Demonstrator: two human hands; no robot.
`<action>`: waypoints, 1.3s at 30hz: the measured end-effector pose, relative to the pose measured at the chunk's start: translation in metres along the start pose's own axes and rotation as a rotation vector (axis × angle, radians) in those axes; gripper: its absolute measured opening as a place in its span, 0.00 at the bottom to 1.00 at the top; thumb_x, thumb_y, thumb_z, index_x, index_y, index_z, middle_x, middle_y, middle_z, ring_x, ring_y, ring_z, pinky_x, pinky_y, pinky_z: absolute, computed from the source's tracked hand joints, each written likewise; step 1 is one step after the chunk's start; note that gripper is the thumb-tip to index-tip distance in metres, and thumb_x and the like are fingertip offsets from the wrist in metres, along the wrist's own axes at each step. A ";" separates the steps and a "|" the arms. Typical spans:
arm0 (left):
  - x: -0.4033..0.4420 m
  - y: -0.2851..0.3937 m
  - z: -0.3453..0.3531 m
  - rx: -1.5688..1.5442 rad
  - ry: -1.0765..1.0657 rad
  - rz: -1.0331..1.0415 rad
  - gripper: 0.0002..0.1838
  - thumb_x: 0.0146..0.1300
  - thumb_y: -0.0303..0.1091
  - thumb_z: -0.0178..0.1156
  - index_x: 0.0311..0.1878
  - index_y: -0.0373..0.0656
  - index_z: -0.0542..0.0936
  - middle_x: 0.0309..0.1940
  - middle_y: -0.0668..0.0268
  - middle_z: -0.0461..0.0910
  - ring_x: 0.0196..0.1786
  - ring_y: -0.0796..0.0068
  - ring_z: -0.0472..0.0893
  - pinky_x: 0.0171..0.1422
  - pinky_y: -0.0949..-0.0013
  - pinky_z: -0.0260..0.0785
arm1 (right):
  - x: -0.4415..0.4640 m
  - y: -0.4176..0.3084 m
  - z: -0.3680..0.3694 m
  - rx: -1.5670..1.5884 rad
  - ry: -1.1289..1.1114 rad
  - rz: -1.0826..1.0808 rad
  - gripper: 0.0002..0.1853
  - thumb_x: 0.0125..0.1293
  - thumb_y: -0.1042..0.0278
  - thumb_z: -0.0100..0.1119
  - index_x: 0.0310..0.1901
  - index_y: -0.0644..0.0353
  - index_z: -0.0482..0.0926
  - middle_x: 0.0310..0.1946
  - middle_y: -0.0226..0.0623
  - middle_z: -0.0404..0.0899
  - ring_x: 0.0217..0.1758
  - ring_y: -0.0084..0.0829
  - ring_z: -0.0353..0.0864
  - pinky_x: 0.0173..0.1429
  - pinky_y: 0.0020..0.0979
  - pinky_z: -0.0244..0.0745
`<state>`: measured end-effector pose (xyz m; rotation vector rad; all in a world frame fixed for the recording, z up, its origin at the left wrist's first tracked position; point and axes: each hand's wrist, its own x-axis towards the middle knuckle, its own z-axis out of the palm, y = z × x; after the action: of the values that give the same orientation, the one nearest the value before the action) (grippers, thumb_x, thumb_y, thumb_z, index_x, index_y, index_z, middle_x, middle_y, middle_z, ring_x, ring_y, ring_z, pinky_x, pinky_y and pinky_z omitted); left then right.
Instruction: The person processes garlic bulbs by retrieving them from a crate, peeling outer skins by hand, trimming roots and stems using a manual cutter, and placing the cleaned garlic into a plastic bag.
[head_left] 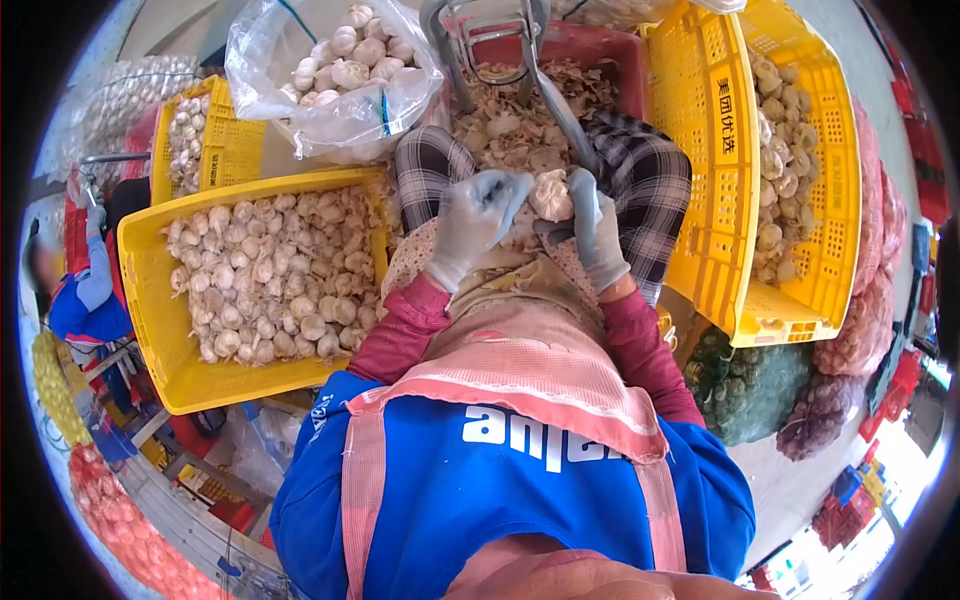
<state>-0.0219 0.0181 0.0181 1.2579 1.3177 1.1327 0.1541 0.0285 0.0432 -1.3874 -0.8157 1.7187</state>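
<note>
A whitish garlic bulb (551, 195) is between my two gloved hands, above my lap. My right hand (600, 230) is closed against the bulb's right side, thumb and fingers gripping it. My left hand (476, 225) is curled with fingertips pinched together close to the bulb's left side; what is in that pinch, if anything, is hidden. Both hands wear grey-white gloves. Beyond them a red tub (628, 62) holds loose papery garlic skins (515, 125), and a grey metal frame (565, 110) rises over it.
A yellow crate (150, 350) full of garlic bulbs stands at my left. Behind it are a plastic bag (260, 60) of bulbs and a smaller yellow crate (228, 150). Another yellow crate (700, 200) with bulbs is at right, beside net sacks (770, 395). A person (90, 290) is at far left.
</note>
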 end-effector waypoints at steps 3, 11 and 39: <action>0.000 0.040 0.005 0.327 0.035 0.380 0.25 0.58 0.38 0.73 0.55 0.33 0.81 0.43 0.58 0.83 0.42 0.69 0.83 0.48 0.69 0.77 | 0.012 0.031 -0.012 -0.430 -0.007 -0.510 0.18 0.76 0.57 0.49 0.40 0.65 0.80 0.27 0.33 0.81 0.21 0.23 0.81 0.22 0.24 0.72; 0.007 0.018 0.018 0.265 0.061 0.442 0.04 0.58 0.27 0.68 0.34 0.38 0.86 0.28 0.57 0.83 0.32 0.56 0.84 0.38 0.62 0.76 | -0.020 0.018 -0.003 0.044 -0.219 0.226 0.37 0.74 0.29 0.35 0.38 0.59 0.79 0.27 0.37 0.83 0.24 0.28 0.84 0.25 0.25 0.76; -0.016 0.019 0.018 -0.019 -0.049 0.203 0.08 0.64 0.31 0.66 0.42 0.36 0.86 0.29 0.64 0.81 0.29 0.76 0.79 0.34 0.71 0.72 | -0.011 0.049 -0.005 0.188 -0.079 -0.286 0.40 0.75 0.35 0.41 0.71 0.66 0.62 0.42 0.34 0.81 0.34 0.23 0.81 0.37 0.25 0.78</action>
<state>-0.0013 0.0029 0.0355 1.4205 1.1606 1.2440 0.1519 -0.0057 0.0065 -1.0305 -0.8289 1.5891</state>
